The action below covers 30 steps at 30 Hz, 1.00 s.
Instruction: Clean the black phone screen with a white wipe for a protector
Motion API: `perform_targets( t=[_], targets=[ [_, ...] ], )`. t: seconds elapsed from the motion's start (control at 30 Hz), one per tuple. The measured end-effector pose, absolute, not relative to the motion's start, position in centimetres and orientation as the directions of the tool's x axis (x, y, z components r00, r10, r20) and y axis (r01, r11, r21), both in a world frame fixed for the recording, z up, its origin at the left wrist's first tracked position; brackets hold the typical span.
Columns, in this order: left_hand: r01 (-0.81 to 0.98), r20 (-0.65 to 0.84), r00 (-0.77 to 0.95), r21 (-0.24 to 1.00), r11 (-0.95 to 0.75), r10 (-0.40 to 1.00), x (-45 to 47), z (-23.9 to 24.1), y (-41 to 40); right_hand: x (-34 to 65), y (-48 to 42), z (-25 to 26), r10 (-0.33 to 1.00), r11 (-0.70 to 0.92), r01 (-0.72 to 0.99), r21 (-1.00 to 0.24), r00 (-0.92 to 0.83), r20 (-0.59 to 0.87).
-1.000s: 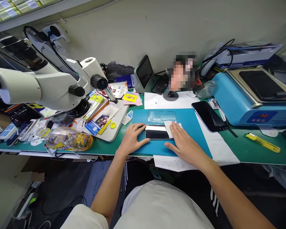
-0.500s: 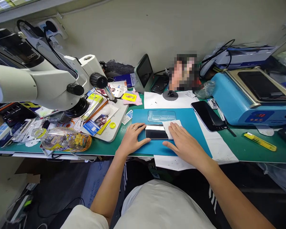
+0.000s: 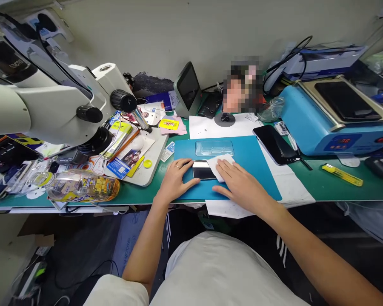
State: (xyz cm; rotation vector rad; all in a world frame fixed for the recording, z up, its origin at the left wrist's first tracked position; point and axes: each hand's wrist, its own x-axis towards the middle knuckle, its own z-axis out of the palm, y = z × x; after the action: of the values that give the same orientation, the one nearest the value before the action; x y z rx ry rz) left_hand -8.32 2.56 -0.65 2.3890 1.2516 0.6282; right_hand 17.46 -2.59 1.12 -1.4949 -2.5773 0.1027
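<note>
A phone screen (image 3: 203,173), dark and glossy with a bright reflection along its upper part, lies flat on a blue mat (image 3: 187,148). My left hand (image 3: 176,178) steadies its left end, with the fingers at the upper corner and the thumb at the lower edge. Under the fingers of my right hand (image 3: 239,178) a white wipe (image 3: 213,163) is pressed onto the screen's right part, which is hidden. Just beyond the screen sits a clear rounded sheet (image 3: 214,148) with a thin dark outline.
A microscope (image 3: 57,110) stands at left, behind a plastic bottle (image 3: 83,186). On the right are a black phone (image 3: 271,144), a blue heating machine (image 3: 315,123) with a phone on top, and a yellow utility knife (image 3: 342,175). A small grey display (image 3: 188,90) stands behind the mat.
My right hand and the wipe have slid left over the screen, covering more of its middle. My left hand stays at the screen's left end. The view has shifted slightly.
</note>
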Motion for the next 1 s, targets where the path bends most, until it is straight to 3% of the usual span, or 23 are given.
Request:
perform_targets(
  t=[0.13, 0.4, 0.63, 1.0],
  targets=[
    [0.663, 0.222, 0.503, 0.521, -0.538, 0.835, -8.3, -0.6, 2.6, 18.2, -4.3, 1.3, 0.844, 0.534, 0.840, -0.095, -0.526, 0.102],
    [0.679, 0.219, 0.494, 0.508, -0.530, 0.842, -8.3, -0.4, 2.5, 15.1, -1.3, 1.1, 0.889, 0.456, 0.886, -0.086, -0.450, 0.078],
    [0.661, 0.239, 0.509, 0.507, -0.553, 0.827, -8.5, -0.7, 2.6, 14.2, -4.1, 1.4, 0.861, 0.498, 0.867, 0.016, -0.496, 0.109],
    [0.672, 0.222, 0.509, 0.501, -0.545, 0.832, -8.4, -0.5, 2.3, 13.1, -2.0, 1.3, 0.801, 0.598, 0.793, -0.120, -0.584, 0.130]
  ],
)
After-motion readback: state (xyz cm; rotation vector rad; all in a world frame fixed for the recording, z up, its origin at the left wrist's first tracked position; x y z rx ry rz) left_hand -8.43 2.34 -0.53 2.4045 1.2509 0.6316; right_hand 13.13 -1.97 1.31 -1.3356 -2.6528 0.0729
